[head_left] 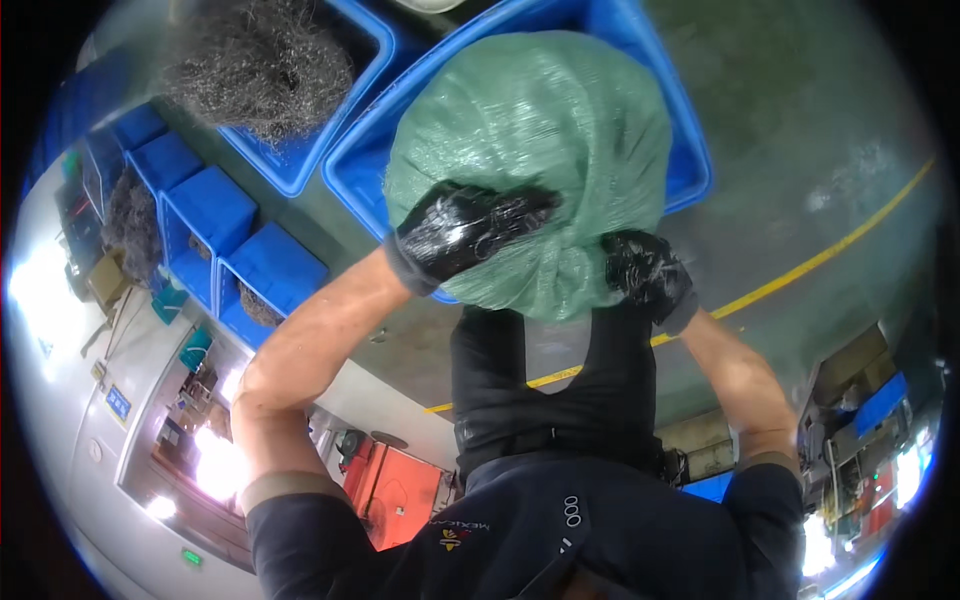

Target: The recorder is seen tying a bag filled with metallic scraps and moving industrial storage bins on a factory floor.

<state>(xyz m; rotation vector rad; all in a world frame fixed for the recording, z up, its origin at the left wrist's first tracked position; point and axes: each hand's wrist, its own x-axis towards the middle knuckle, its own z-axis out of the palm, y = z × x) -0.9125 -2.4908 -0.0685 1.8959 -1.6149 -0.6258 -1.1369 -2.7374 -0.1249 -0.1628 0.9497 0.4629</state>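
Note:
A bulging green woven plastic sack [530, 110] sits in and over the near end of a blue plastic bin [690, 165]. My left hand [470, 232], in a shiny black glove, lies across the near side of the sack with its fingers stretched out to the right. At the right, my right hand [648, 275], also in a black glove, has its fingers curled into the sack's material. Folds of the sack run together between the two hands. What the sack holds is hidden.
A second blue bin [305, 170] at the upper left carries a heap of tangled grey metal shavings [265, 65]. Several more blue bins [210, 210] stand farther left, some with shavings. A yellow floor line [800, 270] crosses at the right. An orange-red surface [400, 495] shows lower left.

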